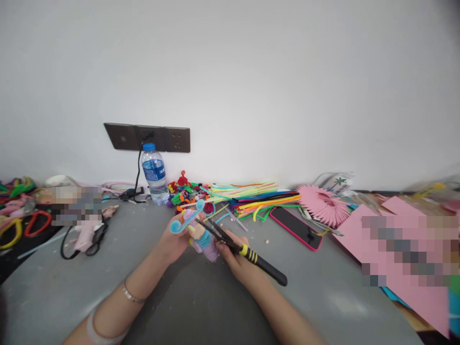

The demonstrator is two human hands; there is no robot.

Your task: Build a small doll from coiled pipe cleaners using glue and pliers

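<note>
My left hand (173, 243) is closed around a small pipe-cleaner figure (205, 239) with a lilac and blue body and a light-blue piece curled into spirals at both ends on top. My right hand (246, 266) grips a pair of pliers (233, 243) with black and yellow handles. Their narrow jaws point up and left, right by the upper part of the figure. Whether the jaws touch it I cannot tell. Both hands are above the grey table, and the left fingers are partly hidden behind the figure.
Behind my hands lie bundled pipe cleaners (266, 201), a pile of small coloured pieces (185, 194) and a water bottle (154, 175). A phone (296, 227) and pink paper (362, 230) are on the right. To the left are a corded pink glue gun (85, 235) and red-handled scissors (38, 224).
</note>
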